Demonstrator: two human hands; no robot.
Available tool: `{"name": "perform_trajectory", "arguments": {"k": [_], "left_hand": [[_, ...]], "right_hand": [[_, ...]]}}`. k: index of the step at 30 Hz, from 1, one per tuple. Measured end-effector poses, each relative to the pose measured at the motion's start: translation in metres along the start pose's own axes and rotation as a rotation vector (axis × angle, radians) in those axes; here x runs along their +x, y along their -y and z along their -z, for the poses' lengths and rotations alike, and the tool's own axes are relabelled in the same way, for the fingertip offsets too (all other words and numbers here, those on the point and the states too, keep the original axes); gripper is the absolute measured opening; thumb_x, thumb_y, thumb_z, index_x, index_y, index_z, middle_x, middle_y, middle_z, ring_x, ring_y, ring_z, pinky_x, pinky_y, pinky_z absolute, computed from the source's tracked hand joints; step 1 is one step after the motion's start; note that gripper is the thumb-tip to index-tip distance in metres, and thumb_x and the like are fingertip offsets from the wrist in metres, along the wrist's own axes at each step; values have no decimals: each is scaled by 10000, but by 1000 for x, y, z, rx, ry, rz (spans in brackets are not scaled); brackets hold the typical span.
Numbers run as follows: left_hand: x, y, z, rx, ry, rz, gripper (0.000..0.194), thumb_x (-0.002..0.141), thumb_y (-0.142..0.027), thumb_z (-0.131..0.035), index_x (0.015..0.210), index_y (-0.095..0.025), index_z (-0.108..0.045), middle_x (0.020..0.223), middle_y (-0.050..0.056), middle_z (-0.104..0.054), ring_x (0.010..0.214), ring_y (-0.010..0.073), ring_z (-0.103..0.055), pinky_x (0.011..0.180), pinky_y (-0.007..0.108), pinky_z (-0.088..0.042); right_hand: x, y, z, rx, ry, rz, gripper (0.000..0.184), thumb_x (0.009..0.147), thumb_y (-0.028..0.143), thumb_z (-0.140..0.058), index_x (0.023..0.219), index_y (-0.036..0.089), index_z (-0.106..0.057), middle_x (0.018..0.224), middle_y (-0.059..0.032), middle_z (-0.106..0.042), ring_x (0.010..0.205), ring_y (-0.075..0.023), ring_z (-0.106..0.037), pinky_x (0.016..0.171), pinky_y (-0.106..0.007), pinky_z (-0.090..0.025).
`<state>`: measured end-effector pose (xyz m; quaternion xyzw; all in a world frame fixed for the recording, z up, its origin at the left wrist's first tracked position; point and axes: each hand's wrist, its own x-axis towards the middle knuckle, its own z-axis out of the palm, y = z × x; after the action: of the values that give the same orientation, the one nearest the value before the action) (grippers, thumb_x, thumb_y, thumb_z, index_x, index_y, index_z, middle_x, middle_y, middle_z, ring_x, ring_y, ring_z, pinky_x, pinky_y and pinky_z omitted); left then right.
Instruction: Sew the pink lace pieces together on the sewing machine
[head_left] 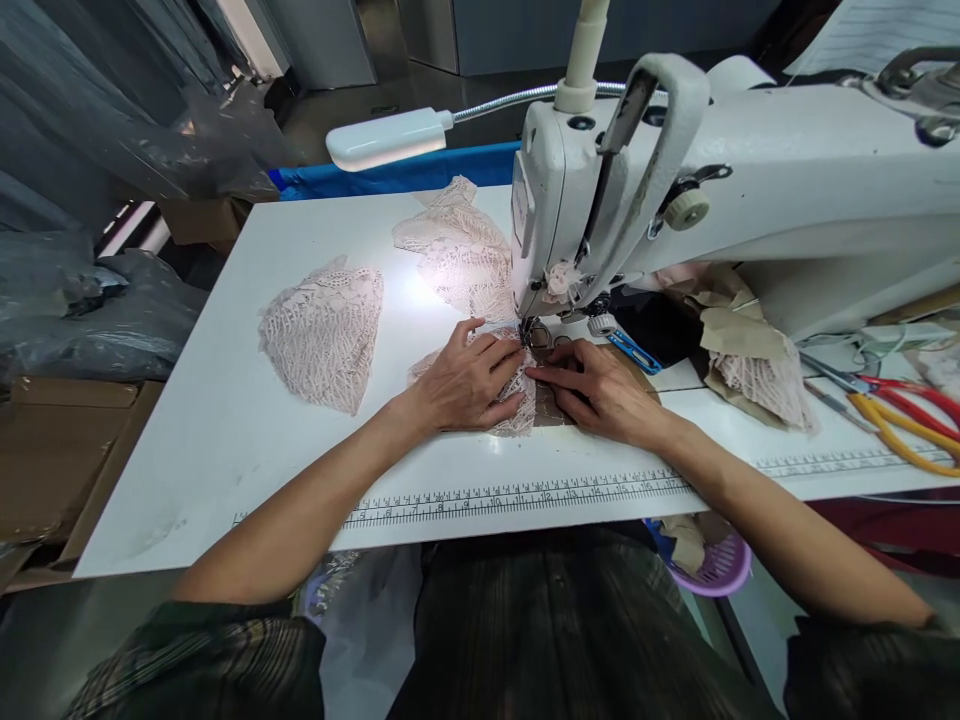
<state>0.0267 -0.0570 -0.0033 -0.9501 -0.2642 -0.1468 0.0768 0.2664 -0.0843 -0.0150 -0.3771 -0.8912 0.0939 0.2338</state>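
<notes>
A pale pink lace piece (517, 418) lies on the table under the presser foot (531, 334) of a white sewing machine (551, 215). My left hand (471, 382) rests flat on this lace, its fingers stretched towards the needle area. Just right of the presser foot, my right hand (604, 392) touches the lace's right edge with an extended index finger. Its other fingers are bent loosely over a brown patch (553, 408) beside the lace. Two further spots hold lace: a single cup-shaped piece (326, 335) at left and a loose pile (465, 250) behind my left hand.
A white lamp (388, 138) lights the table (217, 400), which carries a printed ruler (480, 500) along its front edge. Blue thread snips (634, 352), yellow-handled scissors (892, 430) and bundled lace (765, 385) lie at right. A purple basket (724, 570) stands below; cardboard boxes (67, 440) are at left.
</notes>
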Motion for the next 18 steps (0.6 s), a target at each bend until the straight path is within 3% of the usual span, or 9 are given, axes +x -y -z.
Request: {"name": "perform_trajectory", "arguments": {"k": [8,18], "left_hand": [[0,2,1,-48,3,31,381,934,-400,-491,1177,-143,-635,1261,130,-647,1058,282,-623,1043,561,-361],[3,8,1,-56,47,83,403,952,-407,-477,1235,-151,-605,1326,130,-605,1130,288,-589,1086,574,-336]], "right_hand": [[2,0,1,-43,36,-16,378,912,192,-509,1252,250,-661,1133,-125,-569,1017,-259,-550,892,-428,-478],[11,0,1,-206,66,-27,388,954,240,-437,1285,221,-640,1087,-146,-614,871,-256,-580,729,-375,-486]]}}
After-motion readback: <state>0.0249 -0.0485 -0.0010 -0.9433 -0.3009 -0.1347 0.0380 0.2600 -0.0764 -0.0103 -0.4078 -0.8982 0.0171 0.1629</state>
